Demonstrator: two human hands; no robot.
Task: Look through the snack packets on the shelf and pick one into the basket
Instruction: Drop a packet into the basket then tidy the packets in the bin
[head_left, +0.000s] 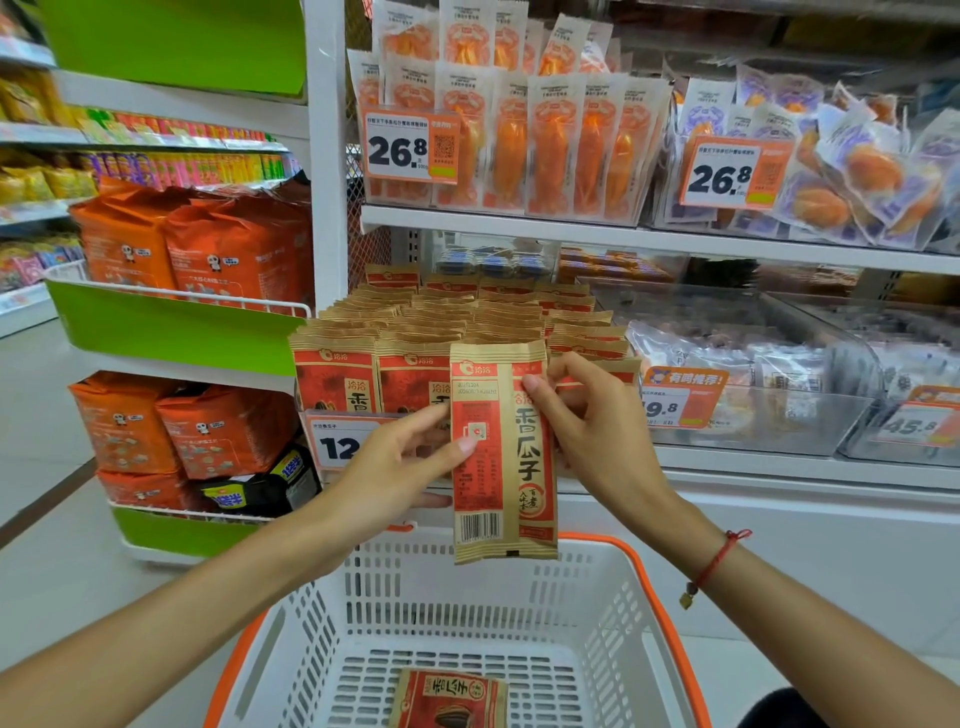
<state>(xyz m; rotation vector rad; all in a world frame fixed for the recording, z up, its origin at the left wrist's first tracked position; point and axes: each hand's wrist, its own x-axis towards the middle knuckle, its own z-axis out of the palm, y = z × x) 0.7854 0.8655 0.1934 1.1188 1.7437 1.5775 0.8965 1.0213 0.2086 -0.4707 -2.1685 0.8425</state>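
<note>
1. A tall, narrow snack packet of tan paper printed in red (503, 452) is held upright, back side facing the camera, in front of the shelf and just above the far rim of the basket.
2. The left hand (400, 462) grips the packet's left edge – thumb on the printed back, fingers behind it.
3. The right hand (592, 431) pinches the packet's upper right edge between thumb and fingers; a red string bracelet with a small charm (714, 564) circles that wrist.
4. Both hands are thus clamped on the same packet, close together, one at each side.
5. Below them sits a white slotted plastic basket with an orange rim (670, 613); a second red-and-tan packet (449, 699) lies flat on its floor.
6. Behind the held packet, rows of matching tan-and-red packets (447, 317) stand upright on the white shelf (753, 465).
7. The shelf above carries clear packs of orange snacks (550, 150) – price tags reading 26.8 (410, 145) hang in front.
</note>
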